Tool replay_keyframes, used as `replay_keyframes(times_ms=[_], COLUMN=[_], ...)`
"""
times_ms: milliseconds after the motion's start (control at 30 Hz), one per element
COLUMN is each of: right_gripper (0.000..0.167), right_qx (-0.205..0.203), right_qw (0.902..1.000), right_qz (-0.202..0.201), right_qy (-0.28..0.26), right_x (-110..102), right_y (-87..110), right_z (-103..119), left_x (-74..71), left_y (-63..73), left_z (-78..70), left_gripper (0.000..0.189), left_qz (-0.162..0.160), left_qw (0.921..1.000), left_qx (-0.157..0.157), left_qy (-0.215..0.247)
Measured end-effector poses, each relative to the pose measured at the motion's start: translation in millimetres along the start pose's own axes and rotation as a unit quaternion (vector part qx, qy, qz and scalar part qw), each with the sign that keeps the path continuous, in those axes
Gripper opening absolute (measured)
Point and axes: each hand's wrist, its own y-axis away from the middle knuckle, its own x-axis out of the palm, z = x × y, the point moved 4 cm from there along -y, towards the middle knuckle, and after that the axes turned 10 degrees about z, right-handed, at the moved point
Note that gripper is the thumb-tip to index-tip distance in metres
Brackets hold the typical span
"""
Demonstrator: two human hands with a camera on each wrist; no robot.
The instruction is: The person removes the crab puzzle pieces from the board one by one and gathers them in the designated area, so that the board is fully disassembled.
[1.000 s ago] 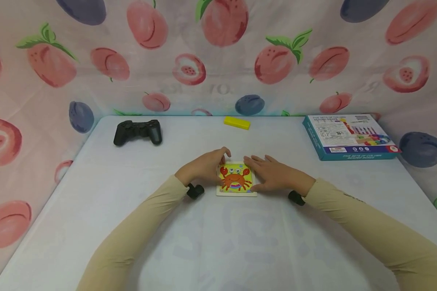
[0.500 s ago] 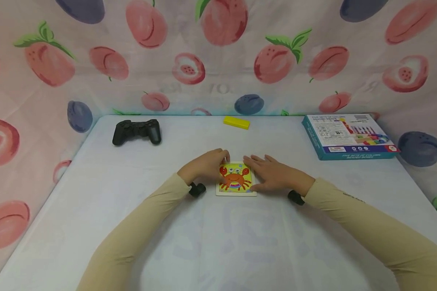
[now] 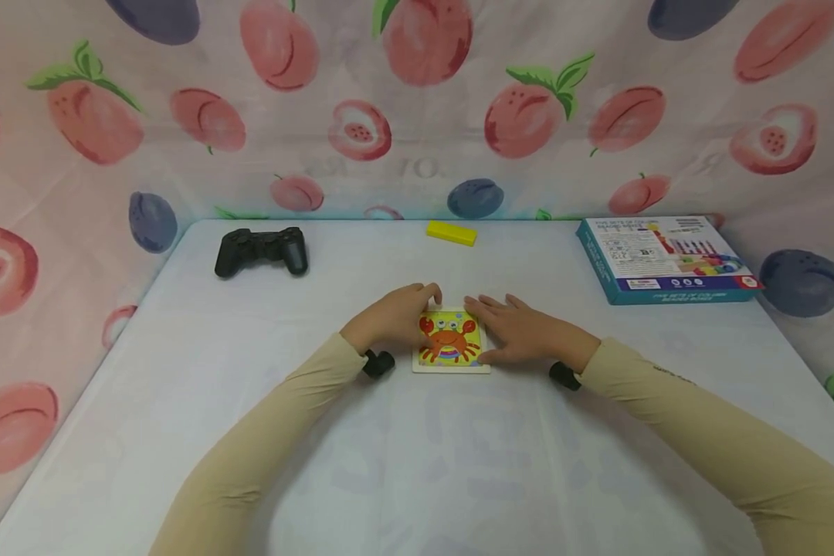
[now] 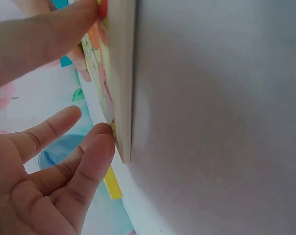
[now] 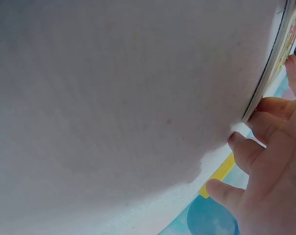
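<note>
Fingers loosely bent on the left hand [image 3: 392, 318], splayed on the right hand [image 3: 531, 333], touching the crab board [image 3: 452, 341] between them on the desk [image 3: 417, 471].
Neither seems to grip, so an uneven push could skid it.

Yellow crab board [image 3: 452, 340] — square, flat

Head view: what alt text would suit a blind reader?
Someone's left hand and right hand touch a square yellow crab-picture board on a white table. Beyond lie a black game controller, a yellow rectangular block and a flat teal-edged box.
</note>
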Motion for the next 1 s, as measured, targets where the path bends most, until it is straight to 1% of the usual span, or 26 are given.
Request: replay_keyframes(times_ms=[267, 400, 533, 633, 833, 900, 1000], right_gripper=[0.093, 0.093, 0.094, 0.094, 0.094, 0.094, 0.095], right_qx=[0.003, 0.001, 0.005, 0.005, 0.008, 0.010, 0.015], right_qw=[1.0000, 1.0000, 1.0000, 1.0000, 1.0000, 0.9999, 0.9999], right_qz=[0.005, 0.003, 0.002, 0.003, 0.003, 0.003, 0.005], right_qy=[-0.001, -0.002, 0.002, -0.001, -0.003, -0.001, 0.002], right_x=[2, 2, 3, 4, 3, 3, 3], right_y=[-1.5, -2.0, -3.4, -3.7, -3.2, -3.2, -3.6], right_z=[-1, -1, -3, -3, -2, -2, -2], left_x=[-0.7, 1.2, 3.4, 4.3, 2.8, 1.4, -0.3], left_y=[-7.2, -9.2, -7.2, -2.9, 8.5, 11.1, 12.6], left_z=[5.3, 6.9, 8.7, 9.5, 8.3, 7.5, 7.2], left_gripper=[0.062, 0.058, 0.053, 0.050, 0.052, 0.048, 0.038], left_qz=[0.014, 0.023, 0.018, 0.005, -0.021, -0.028, -0.032], left_qw=[0.9997, 0.9991, 0.9983, 0.9991, 0.9986, 0.9973, 0.9960], left_qx=[0.001, 0.006, 0.002, -0.010, -0.041, -0.053, -0.064], left_qy=[0.018, 0.035, 0.055, 0.040, -0.026, -0.042, -0.053])
